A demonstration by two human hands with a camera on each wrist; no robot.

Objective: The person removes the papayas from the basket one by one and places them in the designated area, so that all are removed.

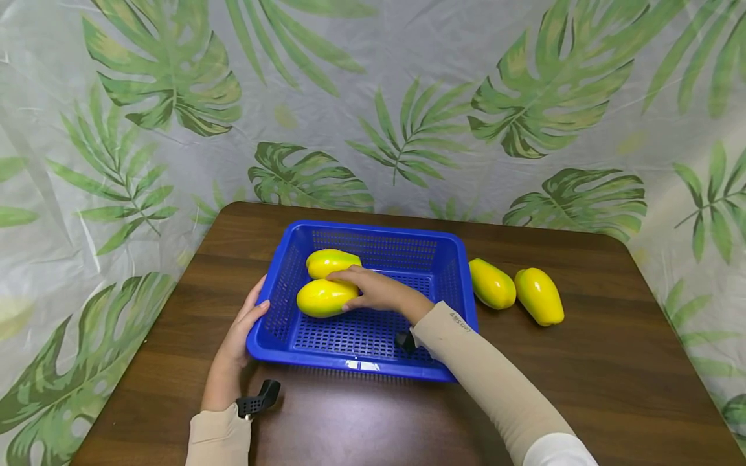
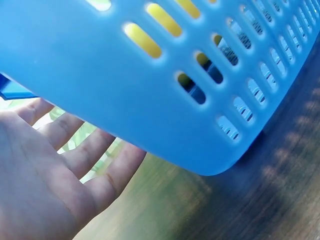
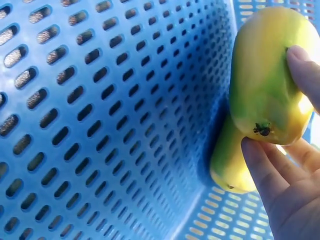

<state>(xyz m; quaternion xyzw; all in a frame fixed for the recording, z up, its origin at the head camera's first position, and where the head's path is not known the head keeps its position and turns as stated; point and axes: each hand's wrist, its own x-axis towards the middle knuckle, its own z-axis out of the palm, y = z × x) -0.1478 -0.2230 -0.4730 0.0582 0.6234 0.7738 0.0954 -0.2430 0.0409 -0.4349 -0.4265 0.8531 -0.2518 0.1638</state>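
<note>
Inside the blue plastic basket (image 1: 373, 369), my right hand (image 1: 379, 289) grips a yellow papaya (image 1: 323, 299) with a greenish stem end. Thumb and fingers lie on opposite sides of this papaya (image 3: 270, 75) in the right wrist view. A second papaya (image 1: 329, 262) lies just behind it; in the right wrist view that other papaya (image 3: 227, 165) is partly covered by the held one. At the basket's left side my left hand (image 1: 241, 327) holds the rim, its thumb tip over the edge. From the left wrist, the basket wall (image 2: 100, 75) hides the fingertips of that hand (image 2: 55, 175).
Two more papayas lie on the brown wooden table (image 1: 612, 369) right of the basket: a nearer papaya (image 1: 492, 285) close by its wall and another papaya (image 1: 540, 296) farther right. A leaf-patterned curtain (image 1: 408, 77) hangs behind the table. Black camera mounts (image 1: 259, 399) sit at the wrists.
</note>
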